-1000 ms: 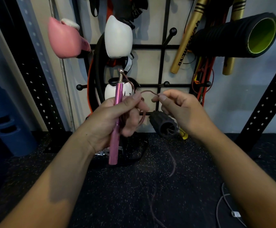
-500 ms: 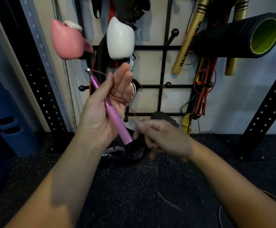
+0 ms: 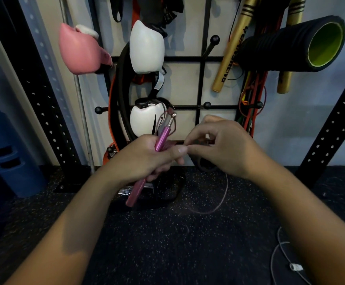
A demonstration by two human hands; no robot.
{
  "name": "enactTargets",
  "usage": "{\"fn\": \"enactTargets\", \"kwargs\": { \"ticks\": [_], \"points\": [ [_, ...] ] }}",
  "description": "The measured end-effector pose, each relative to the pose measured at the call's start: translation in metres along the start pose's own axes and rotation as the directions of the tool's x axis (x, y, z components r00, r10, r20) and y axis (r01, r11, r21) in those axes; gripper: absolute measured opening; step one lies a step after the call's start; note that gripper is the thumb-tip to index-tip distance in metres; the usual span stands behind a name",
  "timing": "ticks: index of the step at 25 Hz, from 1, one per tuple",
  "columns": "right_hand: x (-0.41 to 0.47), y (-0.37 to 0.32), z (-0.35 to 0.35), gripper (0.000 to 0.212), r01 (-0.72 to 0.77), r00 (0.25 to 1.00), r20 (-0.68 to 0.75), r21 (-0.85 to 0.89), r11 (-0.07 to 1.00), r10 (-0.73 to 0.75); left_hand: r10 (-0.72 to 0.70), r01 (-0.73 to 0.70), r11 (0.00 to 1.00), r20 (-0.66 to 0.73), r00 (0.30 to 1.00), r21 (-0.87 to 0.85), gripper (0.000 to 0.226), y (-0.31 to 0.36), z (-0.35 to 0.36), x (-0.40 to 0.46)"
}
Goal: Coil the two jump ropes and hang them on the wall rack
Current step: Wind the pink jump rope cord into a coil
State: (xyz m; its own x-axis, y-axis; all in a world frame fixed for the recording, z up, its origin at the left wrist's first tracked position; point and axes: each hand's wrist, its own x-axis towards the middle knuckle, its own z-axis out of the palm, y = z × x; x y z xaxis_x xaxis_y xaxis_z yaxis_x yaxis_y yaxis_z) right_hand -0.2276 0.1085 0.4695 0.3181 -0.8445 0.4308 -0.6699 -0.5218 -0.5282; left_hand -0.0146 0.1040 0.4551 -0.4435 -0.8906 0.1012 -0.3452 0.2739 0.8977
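Note:
My left hand (image 3: 142, 159) grips the pink jump rope handle (image 3: 161, 138), tilted with its metal tip up and to the right, and holds loops of its thin pinkish cord against the handle. My right hand (image 3: 223, 147) pinches the same cord (image 3: 225, 192) right beside my left fingertips; the loose part of that cord hangs down and trails over the floor. A second, pale rope (image 3: 278, 251) lies on the floor at the lower right, partly behind my right forearm. The black wall rack (image 3: 202, 83) with ball-tipped pegs stands straight ahead.
On the rack hang a pink boxing glove (image 3: 81, 50), two white gloves (image 3: 146, 48), dark bands, gold sticks (image 3: 231, 50), coloured bands and a black foam roller (image 3: 299, 42). Perforated black uprights (image 3: 330, 138) flank it. Blue cylinders (image 3: 17, 171) stand at the left on the speckled black floor (image 3: 167, 243).
My right hand has come up from below and met my left hand with the cord. The pink handle has swung from leaning left to leaning right, and my left fingers have closed round it.

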Motion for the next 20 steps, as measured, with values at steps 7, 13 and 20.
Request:
{"fn": "enactTargets", "kwargs": {
  "ticks": [7,13,20],
  "points": [
    [0.005,0.009,-0.013,0.002,-0.002,0.999,0.043,0.103,0.995,-0.002,0.006,0.025,0.945,0.093,0.996,-0.325,0.036,-0.004,-0.006,-0.003],
    [0.003,0.009,-0.015,0.011,-0.031,0.988,0.151,0.186,0.982,0.002,-0.014,0.059,0.910,0.111,0.994,-0.411,0.033,-0.013,-0.010,-0.004],
    [0.002,0.023,-0.026,0.024,-0.138,0.987,0.110,0.248,0.959,0.114,-0.013,0.106,0.896,0.215,0.977,-0.431,0.032,-0.015,-0.015,-0.006]
  ]
}}
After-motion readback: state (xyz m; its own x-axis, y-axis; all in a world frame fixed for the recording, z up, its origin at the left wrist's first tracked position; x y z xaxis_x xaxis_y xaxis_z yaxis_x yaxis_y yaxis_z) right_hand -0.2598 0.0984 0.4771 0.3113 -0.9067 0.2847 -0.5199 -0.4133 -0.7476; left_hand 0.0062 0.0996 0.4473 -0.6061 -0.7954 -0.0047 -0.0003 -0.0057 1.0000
